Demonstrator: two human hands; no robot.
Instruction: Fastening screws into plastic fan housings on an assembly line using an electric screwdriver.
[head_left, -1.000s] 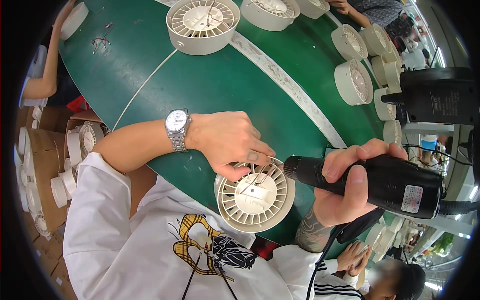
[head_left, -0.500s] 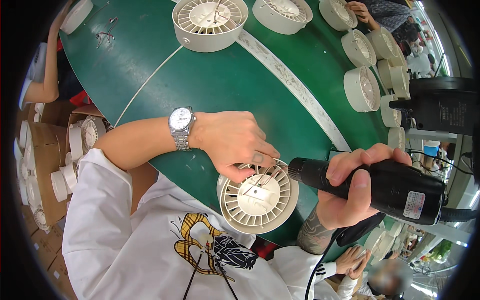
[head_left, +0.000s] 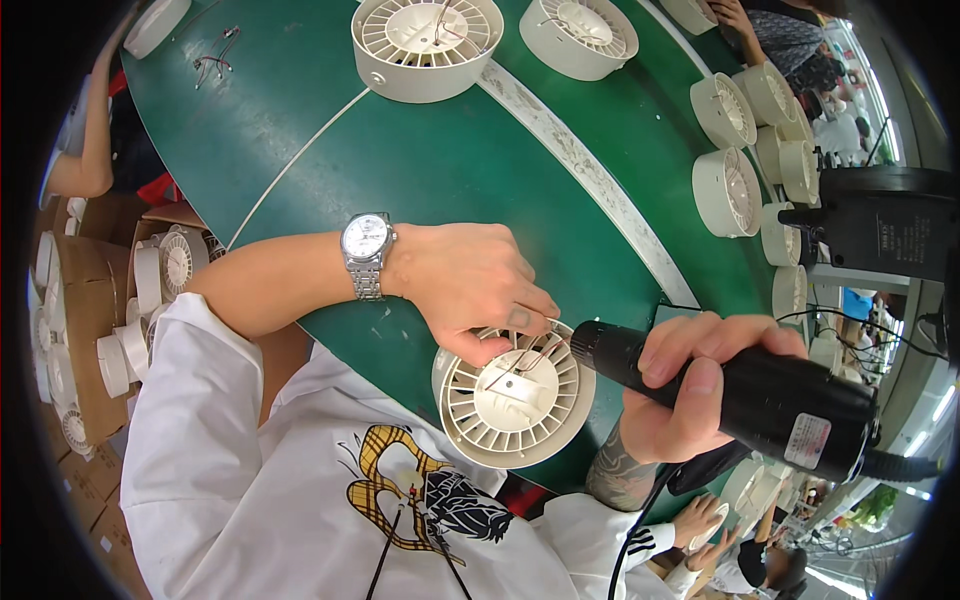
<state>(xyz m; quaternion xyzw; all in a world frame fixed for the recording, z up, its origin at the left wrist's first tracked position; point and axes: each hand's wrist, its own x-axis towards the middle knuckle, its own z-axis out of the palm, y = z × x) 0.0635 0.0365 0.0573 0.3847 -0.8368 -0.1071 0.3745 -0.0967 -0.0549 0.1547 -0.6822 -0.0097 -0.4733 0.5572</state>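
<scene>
A round cream-white plastic fan housing (head_left: pixel 515 440) with radial slats, a raised hub and thin wires lies at the table's near edge, in front of my body. My left hand (head_left: pixel 475 280), a steel watch (head_left: pixel 366 243) on its wrist, reaches over the far rim. Its thumb and fingers are closed on the housing by the wires; their tips are partly hidden. My right hand (head_left: pixel 685 385) is wrapped round a black electric screwdriver (head_left: pixel 765 400) held nearly level. The screwdriver's nose meets the housing's right rim, close to my left fingertips; I cannot make out the bit.
On the green table (head_left: pixel 310 185), another housing (head_left: pixel 428 60) stands at the far side, near a loose wire bundle (head_left: pixel 215 62). Several more housings line the right side, by a black device (head_left: pixel 885 220). Cartons of housings (head_left: pixel 95 340) stand left. Other people work around.
The screwdriver's rear end has dropped and swung slightly left with my right hand, its nose staying at the rim. Housings at the far right have shifted nearer. My left hand keeps its hold.
</scene>
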